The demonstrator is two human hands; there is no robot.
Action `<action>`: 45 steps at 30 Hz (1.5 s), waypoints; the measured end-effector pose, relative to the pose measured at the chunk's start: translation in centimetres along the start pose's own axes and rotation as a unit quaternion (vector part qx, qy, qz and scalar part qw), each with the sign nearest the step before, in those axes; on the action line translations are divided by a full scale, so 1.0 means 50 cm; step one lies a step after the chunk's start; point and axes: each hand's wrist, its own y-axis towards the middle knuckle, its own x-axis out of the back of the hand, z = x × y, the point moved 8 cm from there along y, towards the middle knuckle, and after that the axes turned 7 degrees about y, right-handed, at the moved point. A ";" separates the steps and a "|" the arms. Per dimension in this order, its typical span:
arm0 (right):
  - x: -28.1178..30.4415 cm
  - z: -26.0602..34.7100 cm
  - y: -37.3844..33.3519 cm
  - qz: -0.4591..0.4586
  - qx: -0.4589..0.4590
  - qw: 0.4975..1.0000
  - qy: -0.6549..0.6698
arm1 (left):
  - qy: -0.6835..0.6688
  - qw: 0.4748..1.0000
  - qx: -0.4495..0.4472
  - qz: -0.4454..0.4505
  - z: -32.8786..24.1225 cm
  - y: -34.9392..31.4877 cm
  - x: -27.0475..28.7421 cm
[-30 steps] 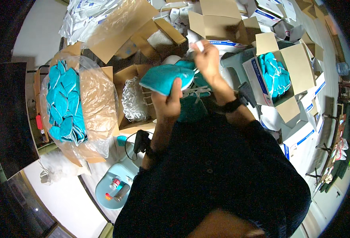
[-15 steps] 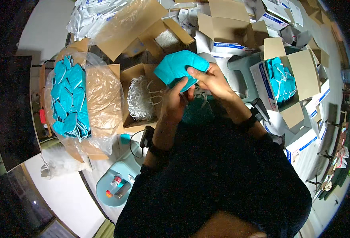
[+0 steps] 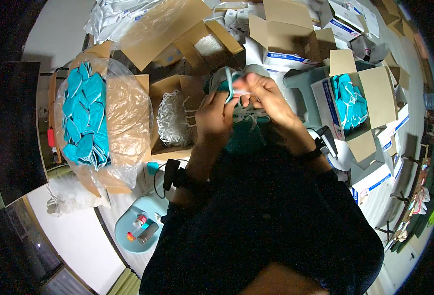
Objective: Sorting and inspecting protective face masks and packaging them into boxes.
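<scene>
A teal face mask (image 3: 228, 82) is held nearly edge-on in front of me, its pale rim showing. My left hand (image 3: 214, 115) is closed on its lower end. Just right of it, my right hand (image 3: 275, 101) pinches a thin white ear strap (image 3: 244, 93); its fingertips are smeared by motion. Below both hands, more teal masks (image 3: 246, 136) with white straps lie in my lap, partly in shadow. To the left of my left hand stands a cardboard box with a heap of white straps (image 3: 171, 123) inside.
Farther left, a plastic-lined box holds many loose teal masks (image 3: 85, 115). At right, an open white carton (image 3: 325, 105) on a stool contains strapped masks. Other open cartons (image 3: 288, 42) stand at the back. A light-blue stool (image 3: 128, 216) at lower left bears a bottle.
The mask has turned from showing its broad teal face to edge-on and come lower. My right hand has moved off the mask's face to a white strap.
</scene>
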 end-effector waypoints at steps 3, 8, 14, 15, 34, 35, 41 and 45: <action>-0.006 0.034 0.000 0.036 0.181 0.976 -0.118 | -0.102 0.991 0.056 0.061 0.004 0.003 -0.025; -0.009 0.051 -0.010 -0.022 0.230 0.925 -0.301 | -0.096 0.990 0.097 0.039 0.022 -0.015 -0.002; 0.177 0.060 0.031 -0.214 0.200 0.919 -0.264 | -0.134 0.980 0.136 -0.055 0.031 -0.025 0.084; 0.166 0.053 0.030 -0.198 0.206 0.935 -0.208 | -0.181 0.966 0.170 -0.073 0.045 -0.024 0.079; 0.099 0.005 0.024 -0.174 0.209 0.940 -0.207 | -0.213 0.876 0.203 -0.382 0.195 -0.046 0.180; 0.138 0.002 0.017 -0.201 0.146 0.937 -0.246 | -0.303 0.821 0.258 -0.411 0.244 -0.051 0.212; 0.052 -0.030 -0.007 0.009 0.062 0.949 -0.310 | -0.410 0.838 0.318 -0.171 0.303 -0.070 0.202; 0.027 -0.080 -0.041 0.115 0.137 0.864 -0.471 | -0.391 0.847 0.359 -0.030 0.305 -0.137 0.130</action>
